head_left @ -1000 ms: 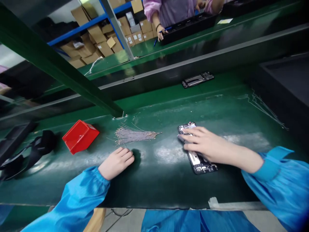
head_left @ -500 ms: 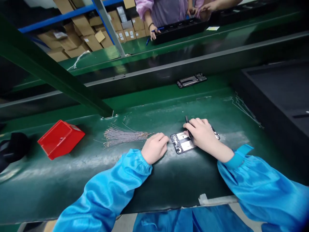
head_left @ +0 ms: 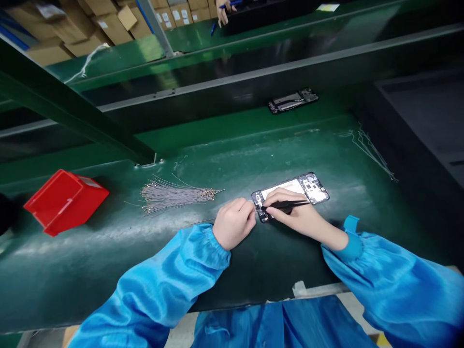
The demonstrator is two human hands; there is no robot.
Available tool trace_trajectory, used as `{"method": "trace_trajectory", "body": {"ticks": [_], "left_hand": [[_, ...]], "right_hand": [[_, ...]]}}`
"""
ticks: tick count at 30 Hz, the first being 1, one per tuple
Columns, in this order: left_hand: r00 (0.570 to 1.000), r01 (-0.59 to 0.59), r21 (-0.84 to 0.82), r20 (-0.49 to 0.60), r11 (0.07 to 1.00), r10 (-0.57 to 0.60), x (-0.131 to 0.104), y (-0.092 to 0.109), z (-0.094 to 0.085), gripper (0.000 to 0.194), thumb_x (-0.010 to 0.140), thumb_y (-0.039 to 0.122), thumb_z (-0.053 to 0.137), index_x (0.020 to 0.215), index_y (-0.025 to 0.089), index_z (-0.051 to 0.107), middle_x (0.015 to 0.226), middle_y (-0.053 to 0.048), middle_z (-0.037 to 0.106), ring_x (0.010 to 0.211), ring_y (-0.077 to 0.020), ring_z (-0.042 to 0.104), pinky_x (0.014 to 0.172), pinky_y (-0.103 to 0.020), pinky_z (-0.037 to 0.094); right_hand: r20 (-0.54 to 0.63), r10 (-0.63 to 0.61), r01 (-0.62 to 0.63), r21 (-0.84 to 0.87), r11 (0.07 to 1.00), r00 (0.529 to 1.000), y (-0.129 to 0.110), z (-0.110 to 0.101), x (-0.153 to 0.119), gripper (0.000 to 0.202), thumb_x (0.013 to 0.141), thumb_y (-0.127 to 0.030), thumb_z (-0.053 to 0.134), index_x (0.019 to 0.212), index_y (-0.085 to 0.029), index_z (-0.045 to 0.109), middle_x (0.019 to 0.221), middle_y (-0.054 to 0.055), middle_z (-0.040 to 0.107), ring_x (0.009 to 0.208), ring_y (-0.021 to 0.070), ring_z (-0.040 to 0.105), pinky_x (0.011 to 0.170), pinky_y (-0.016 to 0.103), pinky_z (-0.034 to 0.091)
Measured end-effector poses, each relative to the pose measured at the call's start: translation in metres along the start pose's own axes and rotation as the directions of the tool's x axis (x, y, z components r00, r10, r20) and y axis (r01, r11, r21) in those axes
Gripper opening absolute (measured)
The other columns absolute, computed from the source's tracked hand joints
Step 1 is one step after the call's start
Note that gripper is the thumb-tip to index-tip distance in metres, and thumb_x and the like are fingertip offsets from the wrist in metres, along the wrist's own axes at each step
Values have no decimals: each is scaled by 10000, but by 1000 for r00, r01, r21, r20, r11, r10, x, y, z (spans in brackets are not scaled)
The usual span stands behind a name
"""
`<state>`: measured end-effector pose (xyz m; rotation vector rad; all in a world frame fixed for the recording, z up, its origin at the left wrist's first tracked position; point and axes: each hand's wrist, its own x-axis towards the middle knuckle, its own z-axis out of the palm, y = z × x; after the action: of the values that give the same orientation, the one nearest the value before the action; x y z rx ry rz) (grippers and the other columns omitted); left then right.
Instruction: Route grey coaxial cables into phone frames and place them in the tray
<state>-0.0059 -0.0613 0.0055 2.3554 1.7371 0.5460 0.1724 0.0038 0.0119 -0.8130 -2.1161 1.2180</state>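
Observation:
An opened phone frame point(head_left: 313, 188), with circuitry at both ends and a pale middle, lies flat on the green bench. My right hand point(head_left: 290, 208) is over its lower middle, fingers closed around dark tweezers point(head_left: 288, 205). The tweezers lie roughly level, one end at the frame's left end. My left hand point(head_left: 235, 222) is closed at the frame's left corner, thumb and forefinger pressed together; what they pinch is too small to make out. Left of that hand is a bundle of thin grey cables point(head_left: 174, 195).
A red bin point(head_left: 67, 200) stands at the left, near a green post point(head_left: 83, 106). Another phone frame point(head_left: 293, 100) lies at the back. Loose wires point(head_left: 373, 152) lie beside a dark tray point(head_left: 427, 116) on the right. A person's hand point(head_left: 222, 14) shows across the bench.
My right hand has moved left over the phone frame, and the tweezers have turned from upright to nearly level. More of the frame's right end shows. The view has tilted down.

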Motion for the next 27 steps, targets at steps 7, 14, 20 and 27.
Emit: {"method": "trace_trajectory", "body": {"ticks": [7,14,20,27], "left_hand": [[1000,-24,32,-3,999,24,-1,-1,0,147,815,180,418,710,169,522,666,-9,510,627,-120,485,588,-236,388],[999,-46,64,-1,997,46,-1,0,1,158,819,180,416,712,168,532,660,-13,519,638,-126,492,595,-239,389],[999,-51,54,11,997,50,-2,0,0,166,826,178,405,719,167,531,667,-17,513,643,-126,489,596,-240,387],[998,-55,76,8,996,55,-1,1,0,158,823,184,413,719,169,531,659,-13,519,634,-122,490,599,-236,384]], "right_hand": [[-14,109,-108,40,993,994,-1,1,-1,101,730,-144,554,823,-180,568,820,24,622,774,148,590,697,285,488],[-17,101,-100,27,995,995,0,1,-1,103,724,-135,549,811,-175,587,813,24,635,766,146,595,685,278,490],[-19,107,-106,43,993,994,-1,1,0,102,726,-135,553,809,-178,593,820,23,640,773,145,601,686,275,497],[-11,120,-119,46,992,993,0,1,0,98,730,-142,551,812,-179,591,831,25,644,779,147,602,698,280,497]]}}
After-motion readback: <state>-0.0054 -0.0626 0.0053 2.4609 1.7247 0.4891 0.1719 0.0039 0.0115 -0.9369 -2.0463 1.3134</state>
